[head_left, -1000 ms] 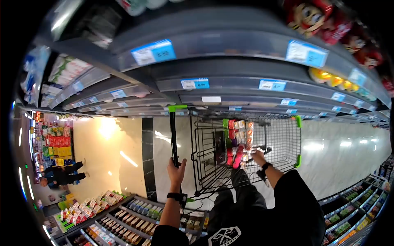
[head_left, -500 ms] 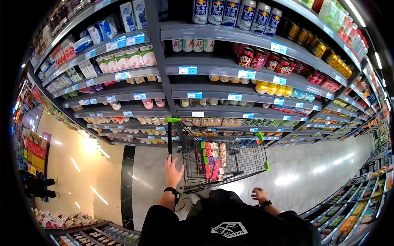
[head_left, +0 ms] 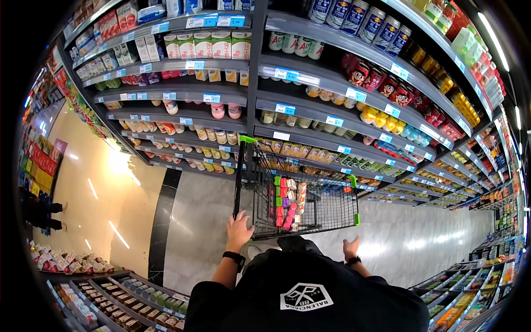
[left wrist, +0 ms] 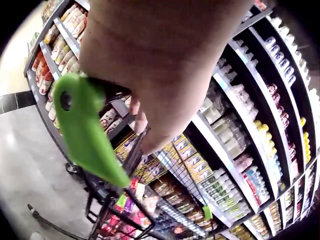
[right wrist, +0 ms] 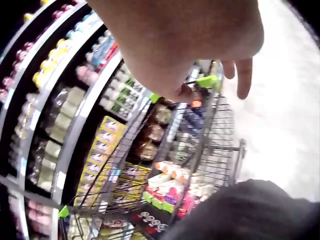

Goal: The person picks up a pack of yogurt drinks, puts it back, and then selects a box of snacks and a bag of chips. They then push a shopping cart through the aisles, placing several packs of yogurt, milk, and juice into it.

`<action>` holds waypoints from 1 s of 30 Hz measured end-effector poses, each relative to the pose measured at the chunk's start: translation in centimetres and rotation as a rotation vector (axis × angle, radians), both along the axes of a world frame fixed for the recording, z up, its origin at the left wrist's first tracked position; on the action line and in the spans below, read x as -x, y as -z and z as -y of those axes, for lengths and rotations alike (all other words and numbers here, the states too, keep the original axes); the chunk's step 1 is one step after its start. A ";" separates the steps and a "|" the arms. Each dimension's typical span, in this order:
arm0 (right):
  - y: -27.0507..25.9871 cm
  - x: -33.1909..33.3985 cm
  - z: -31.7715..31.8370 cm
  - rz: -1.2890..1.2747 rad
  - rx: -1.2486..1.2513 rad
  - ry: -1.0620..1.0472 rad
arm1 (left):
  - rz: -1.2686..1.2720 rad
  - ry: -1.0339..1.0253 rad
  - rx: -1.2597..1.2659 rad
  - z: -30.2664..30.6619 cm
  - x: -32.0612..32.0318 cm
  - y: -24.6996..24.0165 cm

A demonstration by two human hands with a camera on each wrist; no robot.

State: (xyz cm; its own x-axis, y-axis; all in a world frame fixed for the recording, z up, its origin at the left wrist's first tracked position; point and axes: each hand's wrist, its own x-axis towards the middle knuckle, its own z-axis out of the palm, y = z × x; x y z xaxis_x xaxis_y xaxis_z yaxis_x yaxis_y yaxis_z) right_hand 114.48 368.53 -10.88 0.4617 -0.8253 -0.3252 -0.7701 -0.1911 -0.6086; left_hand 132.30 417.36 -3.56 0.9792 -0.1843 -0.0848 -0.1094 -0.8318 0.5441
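Note:
My left hand (head_left: pixel 239 231) is at the near end of the shopping cart's handle (head_left: pixel 240 180), its fingers curled over the black bar. In the left wrist view the handle's green end cap (left wrist: pixel 82 130) shows beside that hand. The wire shopping cart (head_left: pixel 358 207) stands along the shelves. Inside it lie several small colourful packages (head_left: pixel 284 199), a pink item (head_left: pixel 289 217) and a row of orange-and-white items (head_left: pixel 301 198). My right hand (head_left: pixel 350 247) hangs free on the near side of the cart, fingers loose and holding nothing.
A tall shelf (head_left: pixel 182 69) of drinks, cans and cartons runs along the cart's far side. Lower racks (head_left: pixel 124 307) of goods stand behind me on both sides. At the far left a person's legs (head_left: pixel 47 216) show on the yellowish floor. A dark floor strip (head_left: pixel 163 221) crosses there.
My right hand has left the packages in the cart and now hangs beside it. The left hand has loosened, then curled over the handle again. The head view has lifted toward the shelves.

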 end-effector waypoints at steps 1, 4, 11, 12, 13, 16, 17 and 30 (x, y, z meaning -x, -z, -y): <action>-0.6 -3.4 0.8 -0.039 0.220 -0.159 | 0.005 -0.007 -0.004 0.7 -0.2 -0.4; 0.9 -15.0 6.3 0.456 -0.015 -0.293 | 0.053 -0.125 -0.065 3.4 -1.8 -2.4; -24.9 -38.2 0.3 0.969 0.153 -0.685 | 0.282 0.137 0.445 12.7 -16.4 -14.5; -27.0 -40.2 -0.1 1.019 0.210 -0.699 | 0.307 0.178 0.491 14.3 -19.1 -16.1; -27.4 -42.6 0.2 1.044 0.316 -0.657 | 0.322 0.201 0.526 16.0 -21.7 -17.6; -27.5 -48.5 1.1 1.143 0.435 -0.489 | 0.407 0.246 0.609 20.6 -28.9 -21.2; -27.1 -50.2 1.8 1.137 0.431 -0.474 | 0.422 0.241 0.649 21.9 -30.9 -22.4; -25.8 -53.8 2.2 0.633 0.365 -0.292 | 0.440 0.212 0.378 29.0 -48.1 -17.0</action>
State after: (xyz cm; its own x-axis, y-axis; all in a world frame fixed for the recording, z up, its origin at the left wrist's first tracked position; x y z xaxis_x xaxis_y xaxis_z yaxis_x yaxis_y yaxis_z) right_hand 168.30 366.32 14.92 0.6832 -0.6461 0.3402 -0.1857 -0.6043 -0.7748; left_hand 180.36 388.41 13.48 0.8464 -0.3168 0.4280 -0.5323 -0.5259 0.6634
